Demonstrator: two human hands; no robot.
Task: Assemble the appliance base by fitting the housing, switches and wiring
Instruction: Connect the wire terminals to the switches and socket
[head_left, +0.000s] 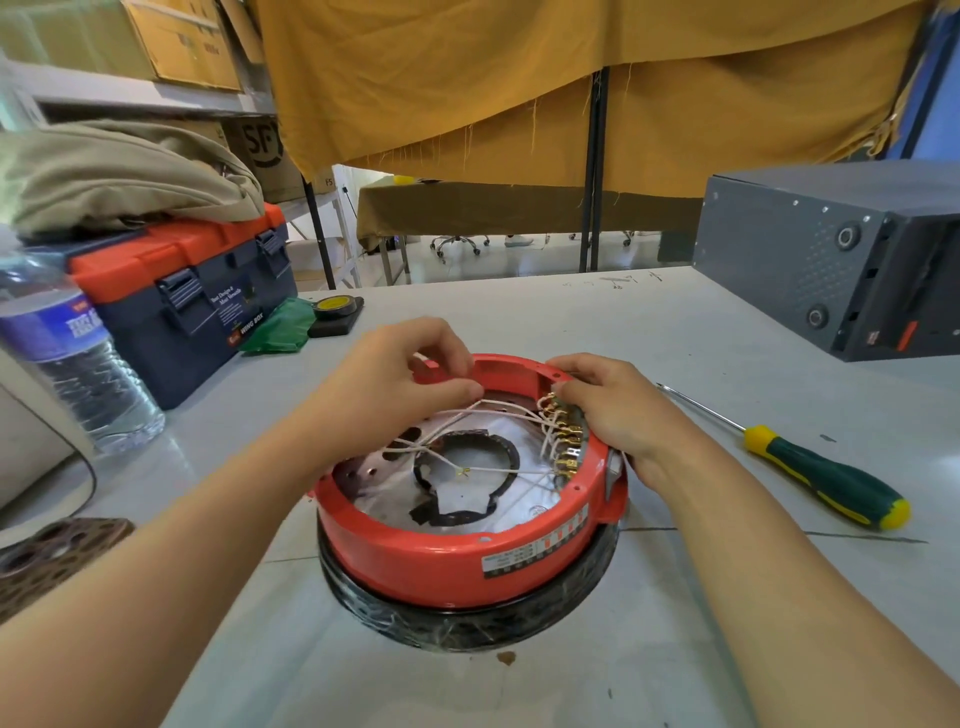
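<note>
Resting upside down on a pale grey worktop (571, 322), a round, glossy red plastic appliance housing (441, 561) sits on a black ring-shaped base wrapped in clear crinkled film (467, 626). Its open interior shows a shiny perforated metal plate (366, 470), a torn black gasket ring (467, 514), and thin white wires (498, 415) running to a row of brass spade terminals (563, 441) along the inner wall. The left hand (395, 384) hovers over the housing's far rim, thumb and curled fingertips pinching the white wires just above the plate. The right hand (618, 410) curls over the rim directly beside the terminals, fingers gripping the housing wall, with the wires stretched between the two hands. Beyond the right hand lies a screwdriver with a green and yellow rubbery handle (826, 480) and thin steel shaft. Past the left hand stand a navy and orange plastic toolbox (192, 291) and a clear ribbed water bottle (72, 353).
</note>
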